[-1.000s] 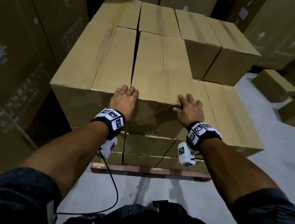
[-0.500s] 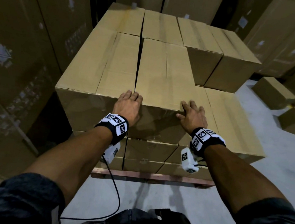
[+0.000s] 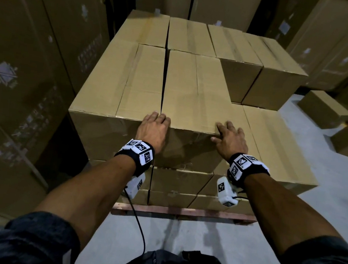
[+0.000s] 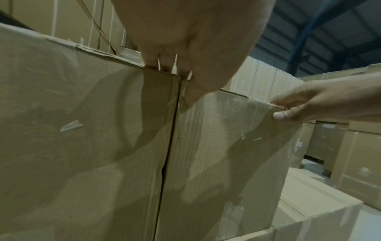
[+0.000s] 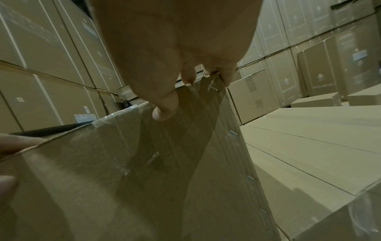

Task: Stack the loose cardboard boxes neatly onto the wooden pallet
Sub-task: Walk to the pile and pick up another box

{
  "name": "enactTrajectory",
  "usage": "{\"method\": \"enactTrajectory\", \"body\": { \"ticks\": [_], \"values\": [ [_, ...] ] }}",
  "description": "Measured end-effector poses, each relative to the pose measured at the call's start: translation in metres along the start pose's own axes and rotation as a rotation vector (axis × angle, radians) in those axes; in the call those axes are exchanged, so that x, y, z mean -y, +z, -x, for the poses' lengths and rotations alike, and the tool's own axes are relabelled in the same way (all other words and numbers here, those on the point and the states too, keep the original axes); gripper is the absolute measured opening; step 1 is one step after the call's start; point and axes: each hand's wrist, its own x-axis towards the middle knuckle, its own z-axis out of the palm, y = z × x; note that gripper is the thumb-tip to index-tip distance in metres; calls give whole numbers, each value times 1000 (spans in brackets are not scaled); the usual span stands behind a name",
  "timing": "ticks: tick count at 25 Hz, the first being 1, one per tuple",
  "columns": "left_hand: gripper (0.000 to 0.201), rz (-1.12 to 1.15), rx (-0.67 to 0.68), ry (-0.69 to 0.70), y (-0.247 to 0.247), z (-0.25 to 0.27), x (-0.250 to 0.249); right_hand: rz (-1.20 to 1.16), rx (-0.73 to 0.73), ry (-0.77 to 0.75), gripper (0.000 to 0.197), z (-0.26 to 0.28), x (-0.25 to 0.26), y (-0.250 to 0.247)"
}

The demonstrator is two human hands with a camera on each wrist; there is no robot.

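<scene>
Brown corrugated cardboard, long and taped along its top seam, makes up the front box [image 3: 192,95] that both hands are working. Compared with half a second ago it is sitting slightly deeper on the stack, its left side almost touching the neighbouring long brown cardboard box [image 3: 121,86], with only a thin dark seam between them; by my reading the box is nearly seated and only squaring remains. It is resting on the upper layer of boxes above the reddish wooden pallet [image 3: 181,212]. The left hand [image 3: 153,129] is lying open, fingers straight over the top near edge at the seam, palm against the front face. The right hand [image 3: 230,139] is also open, fingers spread over the box's right near corner, thumb pressing the front face. Both forearms are reaching forward, nearly straight.
</scene>
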Motion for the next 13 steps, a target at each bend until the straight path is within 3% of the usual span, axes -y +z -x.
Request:
{"method": "enactTrajectory", "body": {
  "ticks": [4,13],
  "values": [
    [73,-18,15,11,-3,0,0,-12,-1,2,62,2,-1,-1],
    [56,22,-19,41,-3,1,4,48,16,-18,61,2,1,-4]
  ]
}}
